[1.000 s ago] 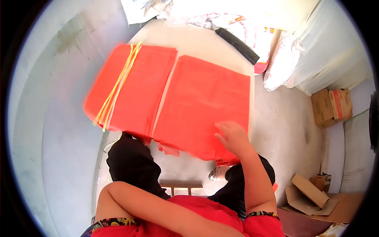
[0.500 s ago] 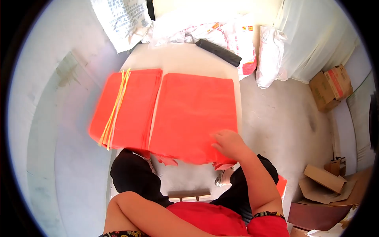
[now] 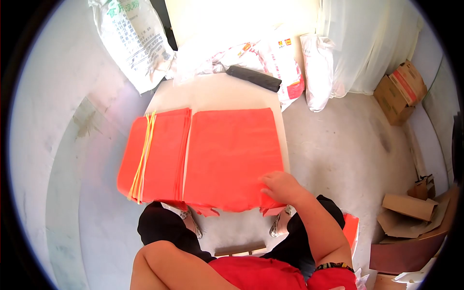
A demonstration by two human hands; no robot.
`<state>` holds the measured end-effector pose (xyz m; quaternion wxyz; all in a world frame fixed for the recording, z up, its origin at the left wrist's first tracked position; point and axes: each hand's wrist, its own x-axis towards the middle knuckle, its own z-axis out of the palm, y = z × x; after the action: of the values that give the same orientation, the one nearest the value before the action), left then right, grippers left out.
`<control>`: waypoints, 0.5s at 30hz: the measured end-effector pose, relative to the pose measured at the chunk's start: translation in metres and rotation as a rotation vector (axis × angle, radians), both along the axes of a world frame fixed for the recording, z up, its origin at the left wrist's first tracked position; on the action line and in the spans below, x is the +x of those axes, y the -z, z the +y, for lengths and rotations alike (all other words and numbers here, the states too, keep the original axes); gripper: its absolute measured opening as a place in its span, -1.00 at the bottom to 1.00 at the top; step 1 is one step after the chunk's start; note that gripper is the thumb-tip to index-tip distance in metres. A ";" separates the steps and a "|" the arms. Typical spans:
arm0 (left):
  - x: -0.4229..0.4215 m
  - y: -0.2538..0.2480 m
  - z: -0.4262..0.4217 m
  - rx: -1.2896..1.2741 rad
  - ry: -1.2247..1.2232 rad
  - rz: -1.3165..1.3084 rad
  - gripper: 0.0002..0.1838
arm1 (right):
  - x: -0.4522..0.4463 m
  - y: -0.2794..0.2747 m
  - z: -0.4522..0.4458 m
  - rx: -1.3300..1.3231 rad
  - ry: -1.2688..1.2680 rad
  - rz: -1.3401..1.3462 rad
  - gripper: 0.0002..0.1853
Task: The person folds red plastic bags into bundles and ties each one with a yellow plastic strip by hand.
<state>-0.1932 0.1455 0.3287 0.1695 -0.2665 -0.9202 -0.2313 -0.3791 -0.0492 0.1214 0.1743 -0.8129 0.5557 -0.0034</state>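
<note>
A stack of thin red sheets (image 3: 232, 150), perhaps plastic bags, lies flat on the right part of a narrow tabletop, with loose flaps hanging over the near edge. On its near right corner rests my right hand (image 3: 282, 187), fingers bent and slightly apart, touching the top surface. Beside it on the left is a second red stack (image 3: 166, 145), its sheet edges fanned along the right side. Several yellow ties (image 3: 145, 159) lie lengthwise across that left stack. My left arm is bent back towards my body, and my left hand is out of the picture.
A dark rolled bundle (image 3: 253, 79) lies at the far end of the pale tabletop (image 3: 203, 94). White printed sacks (image 3: 290, 67) stand behind it. Cardboard boxes (image 3: 400, 94) sit on the floor at the right, with opened cardboard (image 3: 411, 208) nearer. A wall is close on the left.
The view has shifted, so the table and stacks appear lower in the picture. My right hand stays at the right stack's near corner. My left forearm has drawn further out of view.
</note>
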 end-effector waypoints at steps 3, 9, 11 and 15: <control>-0.002 0.008 0.004 0.081 -0.109 0.056 -0.62 | -0.005 -0.001 0.005 -0.014 0.002 -0.026 -0.57; -0.014 0.001 0.005 0.405 -0.044 -0.010 -0.70 | -0.011 -0.007 0.011 -0.022 -0.006 -0.027 -0.57; -0.019 0.007 0.009 0.402 0.007 0.024 -0.72 | -0.014 -0.003 0.012 -0.083 -0.013 -0.080 -0.64; -0.024 0.007 0.010 0.577 -0.008 0.059 -0.75 | -0.021 0.010 0.016 -0.195 -0.024 -0.178 -0.76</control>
<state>-0.2173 0.1558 0.3214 0.2657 -0.2103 -0.8121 -0.4751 -0.4004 -0.0336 0.1116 0.1431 -0.8290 0.5254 -0.1275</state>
